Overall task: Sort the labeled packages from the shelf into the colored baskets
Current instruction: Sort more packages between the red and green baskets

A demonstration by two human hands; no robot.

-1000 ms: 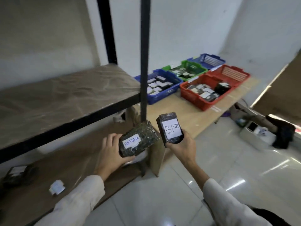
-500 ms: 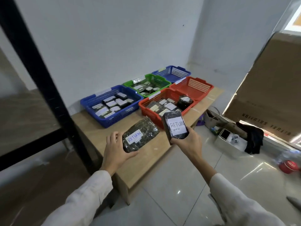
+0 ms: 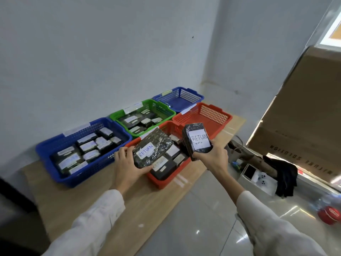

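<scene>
My left hand (image 3: pixel 127 166) grips a dark wrapped package (image 3: pixel 154 147) with a white label reading RETURN. It hangs over the near red basket (image 3: pixel 160 182), which holds several labelled packages. My right hand (image 3: pixel 212 157) grips a second black package (image 3: pixel 197 140), also labelled RETURN, upright above the right side of that same basket. A blue basket (image 3: pixel 55 174) on the left and a green basket (image 3: pixel 118 117) behind hold several packages each. The far red basket (image 3: pixel 227 119) and far blue basket (image 3: pixel 198 97) look bare inside.
The baskets sit on a low wooden table (image 3: pixel 83 200) against a white wall. Right of it, on the glossy floor, lie a white box (image 3: pixel 258 180), a black cloth (image 3: pixel 286 174) and a red round object (image 3: pixel 330 214). A big cardboard box (image 3: pixel 304 108) leans behind.
The view swung right from the black shelf to the baskets. Both hands carried their packages forward, from short of the table to over the near red basket.
</scene>
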